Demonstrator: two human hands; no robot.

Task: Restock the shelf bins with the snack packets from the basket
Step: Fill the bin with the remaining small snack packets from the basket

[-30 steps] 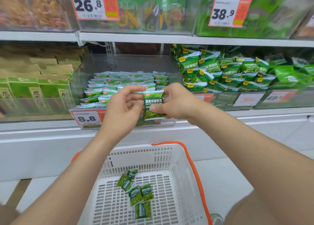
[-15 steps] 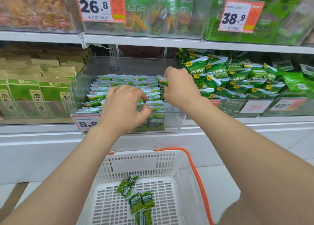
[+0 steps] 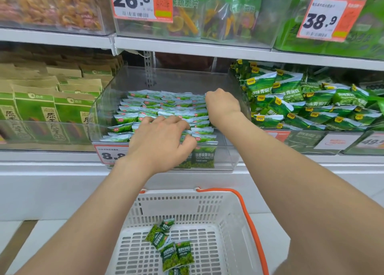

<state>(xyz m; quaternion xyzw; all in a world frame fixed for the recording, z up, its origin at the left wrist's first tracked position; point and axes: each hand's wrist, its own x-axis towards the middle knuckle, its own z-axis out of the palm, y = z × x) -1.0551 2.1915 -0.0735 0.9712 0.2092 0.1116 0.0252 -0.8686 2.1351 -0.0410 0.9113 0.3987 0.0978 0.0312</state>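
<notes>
We count two hands in one clear bin (image 3: pixel 227 156). The left hand (image 3: pixel 160 143) lies knuckles-up over the front rows of snack packets (image 3: pixel 143 108), its fingers (image 3: pixel 164 122) bent down among them and the thumb against the front packets. The right hand (image 3: pixel 223 105) is curled at the right rear of the same rows, fingertips buried. We cannot tell whether either hand grips a packet. The rows are too many for us to count. Below, the white basket (image 3: pixel 178 194) with one orange handle (image 3: pixel 251 222) holds six loose packets (image 3: pixel 185 252), the nearest cut by the frame edge, well apart from both hands.
</notes>
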